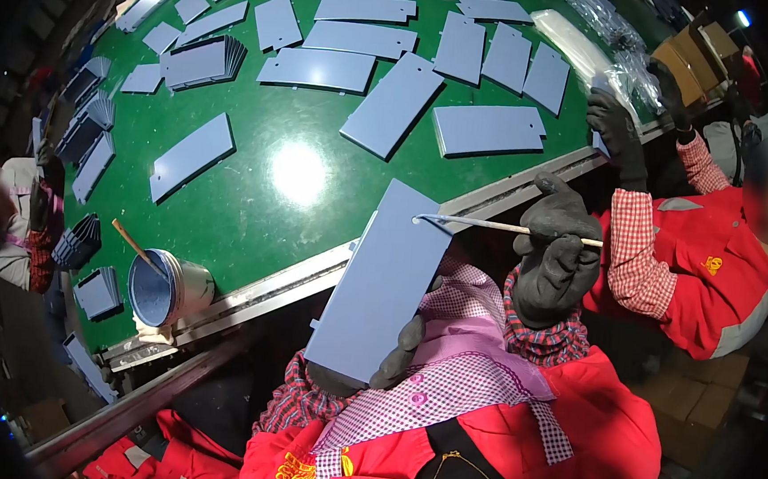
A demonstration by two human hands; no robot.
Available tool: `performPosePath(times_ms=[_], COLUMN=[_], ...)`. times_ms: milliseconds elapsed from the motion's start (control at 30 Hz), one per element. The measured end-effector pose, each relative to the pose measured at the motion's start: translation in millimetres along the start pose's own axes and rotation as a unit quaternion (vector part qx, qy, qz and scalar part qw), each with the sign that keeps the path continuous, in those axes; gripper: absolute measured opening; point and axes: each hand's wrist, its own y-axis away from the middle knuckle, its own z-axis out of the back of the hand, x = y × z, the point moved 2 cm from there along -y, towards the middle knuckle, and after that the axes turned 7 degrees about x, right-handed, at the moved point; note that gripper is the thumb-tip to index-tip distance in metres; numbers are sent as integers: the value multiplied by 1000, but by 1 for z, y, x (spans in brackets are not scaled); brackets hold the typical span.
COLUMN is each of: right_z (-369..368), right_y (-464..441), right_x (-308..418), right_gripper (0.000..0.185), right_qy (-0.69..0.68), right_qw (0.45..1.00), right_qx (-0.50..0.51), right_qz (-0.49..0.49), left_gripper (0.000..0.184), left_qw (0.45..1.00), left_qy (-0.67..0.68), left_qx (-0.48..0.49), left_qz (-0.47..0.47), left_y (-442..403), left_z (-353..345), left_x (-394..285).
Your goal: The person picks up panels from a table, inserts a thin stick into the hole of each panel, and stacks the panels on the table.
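My left hand [401, 355], in a dark glove, grips the lower end of a flat blue-grey panel [379, 284], its thumb along the edge and most of its fingers hidden behind. The panel is tilted in front of my body, above the table's edge. In my gloved right hand [559, 252] is a thin brush [483, 223] with a pale handle, closed between the fingers. Its blue-stained tip touches the panel beside a small hole near the top corner.
Many similar panels [316, 70] lie on the green table [253, 195], some in fanned stacks [205, 62]. A white paint bucket [193, 290] holding a stick [138, 247] stands near the metal table edge. Co-workers sit at right [695, 252] and left [24, 223]. Plastic wrap [584, 53] lies at upper right.
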Motion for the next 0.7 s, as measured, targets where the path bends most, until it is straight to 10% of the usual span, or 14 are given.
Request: performPosePath(times_ms=[700], right_z=[-3], right_y=[7], right_x=[8], right_gripper=[41], right_qy=[30], right_qw=[999], right_qx=[-20], right_qz=[41], left_gripper=[67], left_qw=[1000], left_qy=[-3], left_qx=[-24], left_qz=[-1], left_y=[11], left_z=[3], left_x=[-1])
